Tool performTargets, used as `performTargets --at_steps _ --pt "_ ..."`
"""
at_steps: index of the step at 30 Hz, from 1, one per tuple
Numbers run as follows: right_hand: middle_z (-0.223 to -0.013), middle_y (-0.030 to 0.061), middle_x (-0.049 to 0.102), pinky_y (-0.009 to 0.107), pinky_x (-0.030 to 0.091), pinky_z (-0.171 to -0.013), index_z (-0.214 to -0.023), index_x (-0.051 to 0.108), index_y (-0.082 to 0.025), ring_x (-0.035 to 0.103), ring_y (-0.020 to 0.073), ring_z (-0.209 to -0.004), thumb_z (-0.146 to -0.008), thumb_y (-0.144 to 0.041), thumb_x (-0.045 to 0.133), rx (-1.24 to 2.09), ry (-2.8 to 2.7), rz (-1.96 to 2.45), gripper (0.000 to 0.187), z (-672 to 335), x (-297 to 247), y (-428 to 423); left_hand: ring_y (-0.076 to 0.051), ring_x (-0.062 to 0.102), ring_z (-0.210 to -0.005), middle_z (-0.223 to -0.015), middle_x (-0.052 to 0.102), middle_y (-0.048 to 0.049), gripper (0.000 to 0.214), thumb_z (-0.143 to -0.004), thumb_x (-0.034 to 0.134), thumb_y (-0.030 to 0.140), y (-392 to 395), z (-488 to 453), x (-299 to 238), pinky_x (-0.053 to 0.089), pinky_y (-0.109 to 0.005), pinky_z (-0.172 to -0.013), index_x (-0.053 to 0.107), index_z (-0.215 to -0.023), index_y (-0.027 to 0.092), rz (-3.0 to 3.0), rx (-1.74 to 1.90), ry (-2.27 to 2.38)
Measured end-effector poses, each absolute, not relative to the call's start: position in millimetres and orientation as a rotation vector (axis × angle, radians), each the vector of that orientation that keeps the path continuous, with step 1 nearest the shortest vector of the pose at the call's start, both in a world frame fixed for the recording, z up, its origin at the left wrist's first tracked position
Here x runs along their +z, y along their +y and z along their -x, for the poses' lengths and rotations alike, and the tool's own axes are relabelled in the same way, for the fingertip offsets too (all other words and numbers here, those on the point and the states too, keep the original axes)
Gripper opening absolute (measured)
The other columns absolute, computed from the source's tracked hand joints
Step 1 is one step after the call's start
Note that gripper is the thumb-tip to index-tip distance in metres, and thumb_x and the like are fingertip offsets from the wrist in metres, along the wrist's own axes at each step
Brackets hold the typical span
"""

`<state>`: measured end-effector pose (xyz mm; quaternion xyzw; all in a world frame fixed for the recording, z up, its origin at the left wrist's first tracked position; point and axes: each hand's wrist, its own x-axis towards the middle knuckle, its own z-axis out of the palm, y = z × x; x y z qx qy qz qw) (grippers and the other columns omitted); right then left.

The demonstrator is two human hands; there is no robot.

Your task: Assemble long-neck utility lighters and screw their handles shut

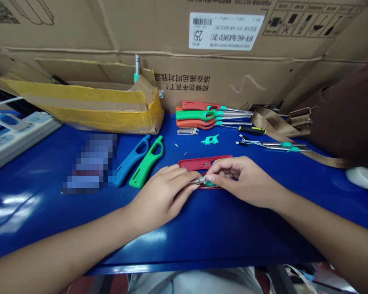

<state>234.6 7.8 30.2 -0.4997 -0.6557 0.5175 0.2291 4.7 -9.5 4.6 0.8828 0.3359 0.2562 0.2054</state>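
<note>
My left hand [167, 190] is closed, thumb and fingers pinching a small silvery lighter part [198, 180]. My right hand [248, 183] meets it from the other side, its thumb and forefinger pinched at the end of that part; what exactly they grip is hidden. Under the fingertips lies an open red lighter casing half [215, 187] with a teal piece and a thin wire in it. Just behind it rests the other red casing half [192, 163]. A loose teal lighter piece [210, 140] and a tiny pin [185, 153] lie farther back.
Blue [131, 159] and green lighter casings [147, 163] lie left, beside a blurred phone [90, 163]. Behind are stacked long lighters [199, 115], clear parts [187, 131], a screwdriver [252, 130], metal lighter tubes [285, 146] and a taped carton [110, 108]. A power strip [24, 130] stands far left.
</note>
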Motion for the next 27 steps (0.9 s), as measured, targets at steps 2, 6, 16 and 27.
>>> performTargets --at_steps 2,6,16,27 --pt "-0.062 -0.0024 0.054 0.025 0.037 -0.053 -0.079 0.071 -0.018 0.045 0.0107 -0.058 -0.083 -0.041 0.070 1.443 -1.804 1.380 0.024 -235.6 30.4 8.0 -0.020 0.062 -0.088 -0.103 0.073 -0.0064 0.021 -0.106 0.050 0.023 -10.6 -5.1 4.2 0.044 -0.035 -0.081 0.065 -0.119 0.017 -2.463 0.700 0.953" --pt "-0.071 0.0010 0.063 0.027 0.041 -0.057 -0.084 0.072 -0.017 0.051 0.0125 -0.063 -0.082 -0.040 0.072 1.489 -1.789 1.374 0.023 -238.0 30.3 8.9 -0.020 0.061 -0.089 -0.106 0.073 -0.0047 0.020 -0.105 0.053 0.024 -11.6 -4.3 6.0 0.043 -0.036 -0.081 0.065 -0.120 0.019 -2.500 0.702 0.991" --pt "-0.069 -0.0002 0.062 0.026 0.039 -0.058 -0.083 0.073 -0.016 0.050 0.0113 -0.063 -0.081 -0.046 0.075 1.512 -1.742 1.349 0.030 -238.5 27.4 11.9 -0.020 0.060 -0.088 -0.105 0.073 -0.0033 0.022 -0.104 0.055 0.024 -10.0 -2.5 7.3 0.043 -0.035 -0.081 0.065 -0.123 0.020 -2.510 0.722 0.985" --pt "-0.061 -0.0035 0.054 0.025 0.034 -0.052 -0.085 0.073 -0.016 0.045 0.0103 -0.057 -0.088 -0.039 0.066 1.393 -1.864 1.374 0.024 -236.6 29.8 9.1 -0.018 0.059 -0.085 -0.103 0.073 -0.0031 0.021 -0.105 0.054 0.023 -7.4 -3.1 6.0 0.043 -0.034 -0.080 0.065 -0.121 0.019 -2.487 0.738 0.946"
